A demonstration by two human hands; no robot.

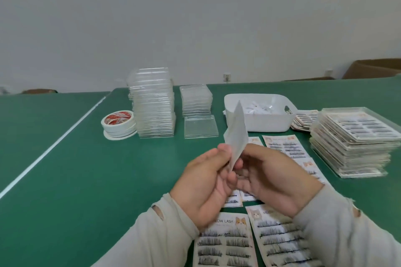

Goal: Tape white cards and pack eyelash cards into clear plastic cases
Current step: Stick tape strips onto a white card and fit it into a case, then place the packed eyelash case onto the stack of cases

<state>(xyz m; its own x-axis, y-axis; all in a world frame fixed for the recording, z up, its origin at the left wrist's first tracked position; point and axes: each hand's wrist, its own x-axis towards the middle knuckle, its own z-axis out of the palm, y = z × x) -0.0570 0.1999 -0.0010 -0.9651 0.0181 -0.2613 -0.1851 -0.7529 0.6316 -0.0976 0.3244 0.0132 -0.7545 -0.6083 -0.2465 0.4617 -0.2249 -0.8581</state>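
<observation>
1. The step in hand looks like the taping of a white card (236, 134): both hands hold it upright above the green desk (86, 158), in front of the white basket (260, 121).
2. The left hand (208, 184) pinches the card's lower edge between thumb and fingers. The right hand (271, 178) has its fingers curled at the card's near face; whether it grips the card or picks at a tape backing, I cannot tell.
3. The next move probably calls for a fine pinch to peel or press tape, then laying the card down flat.
4. The card is thin, stiff and matt, seen nearly edge-on.
5. Left of the basket stand stacks of clear plastic cases (152, 104), hard and glossy with square corners; one case (200, 126) lies alone before them.
6. Further left of the basket sit the tape rolls (118, 124), white with a red-printed core.
7. Printed eyelash cards (224, 243) lie flat nearer the person than the basket; filled cases (351, 141) are piled to its right.
</observation>
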